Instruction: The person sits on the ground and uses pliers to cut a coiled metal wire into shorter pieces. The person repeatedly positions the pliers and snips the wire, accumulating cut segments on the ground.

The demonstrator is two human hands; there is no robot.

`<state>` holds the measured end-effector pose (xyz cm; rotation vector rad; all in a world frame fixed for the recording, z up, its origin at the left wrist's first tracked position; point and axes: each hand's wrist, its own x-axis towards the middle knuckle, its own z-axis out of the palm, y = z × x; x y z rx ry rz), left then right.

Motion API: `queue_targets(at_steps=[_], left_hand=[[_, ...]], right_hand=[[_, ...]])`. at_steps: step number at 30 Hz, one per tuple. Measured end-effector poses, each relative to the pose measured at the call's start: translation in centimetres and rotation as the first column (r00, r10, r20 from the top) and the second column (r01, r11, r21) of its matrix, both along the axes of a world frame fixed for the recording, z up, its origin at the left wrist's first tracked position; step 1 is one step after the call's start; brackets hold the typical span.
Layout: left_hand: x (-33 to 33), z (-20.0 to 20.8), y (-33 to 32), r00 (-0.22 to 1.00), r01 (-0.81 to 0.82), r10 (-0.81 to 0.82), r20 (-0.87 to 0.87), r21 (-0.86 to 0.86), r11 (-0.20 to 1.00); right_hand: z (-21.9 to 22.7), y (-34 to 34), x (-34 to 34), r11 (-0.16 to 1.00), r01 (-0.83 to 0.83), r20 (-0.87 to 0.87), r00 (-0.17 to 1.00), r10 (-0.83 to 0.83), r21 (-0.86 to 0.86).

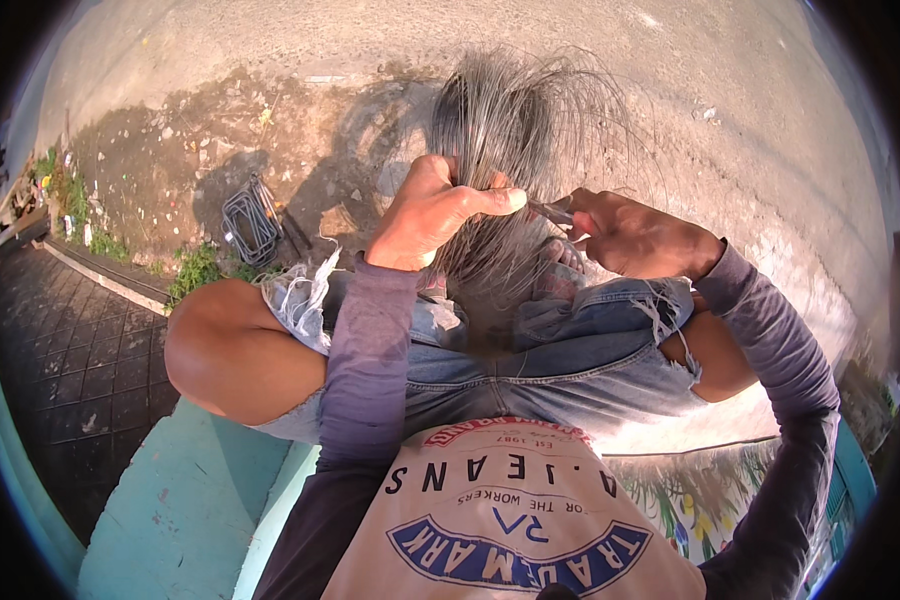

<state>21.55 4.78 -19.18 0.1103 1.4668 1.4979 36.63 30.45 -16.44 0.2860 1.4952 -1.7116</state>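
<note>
left hand (pixel 432 212) fingers clamped on wire bundle (pixel 515 130) | right hand (pixel 638 238) fingers seemingly gripping pliers (pixel 555 210)

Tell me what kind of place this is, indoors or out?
Outdoors, probably a roadside work spot. Sunlit bare ground with litter, a paved walkway with weeds at its edge, and a stack of bent wire frames lying on the dirt. The left hand grips a bundle of thin wires.

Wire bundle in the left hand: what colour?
Dull silver-grey wire bundle, seen in the head view.
</note>
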Motion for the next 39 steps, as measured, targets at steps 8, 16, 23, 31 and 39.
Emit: queue_targets(at_steps=[8,16,23,31,39], left_hand=[[-0.1,0.2,0.0,1.0,0.01,-0.012,-0.024,-0.048,0.999],[-0.9,0.7,-0.8,0.995,-0.095,0.094,0.02,0.026,0.995],[-1.2,1.6,-0.4,0.998,-0.052,0.052,0.031,-0.007,0.999],[-1.0,2.0,-0.7,0.993,-0.062,0.06,0.098,0.013,0.998],[-1.1,1.0,-0.6,0.989,-0.047,0.041,0.142,0.036,0.998]], right_hand=[[-3.4,0.7,2.5,0.848,0.344,0.102,0.938,-0.332,-0.404],[7.6,4.0,0.6,1.0,-0.012,0.117,0.993,0.011,0.01],[12.1,0.7,3.4,0.766,-0.572,0.233,0.734,0.638,-0.294],[6.0,-4.6,10.2,0.871,-0.407,0.148,0.877,0.457,-0.275],[6.2,-7.5,13.2,0.953,-0.177,0.245,0.94,0.238,-0.247]])
